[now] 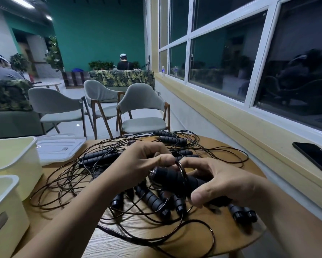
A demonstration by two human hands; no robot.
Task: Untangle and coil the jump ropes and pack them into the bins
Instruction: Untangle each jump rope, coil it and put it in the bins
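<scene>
While both wrists hover centre-frame over the tangled black jump ropes [98,157] on the round wooden table [221,235], I record: right hand [218,181] grips a black foam handle [167,175], left hand [143,161] pinches its thin cord [182,169].

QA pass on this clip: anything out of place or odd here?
The jump ropes lie in one tangled heap across the table, as the task expects. One stray item: a black phone on the window ledge at right. Nothing looks spilled or damaged.

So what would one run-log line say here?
step: untangling | left hand: pinches cord | right hand: grips jump rope handle | bins: left of rope tangle
</scene>
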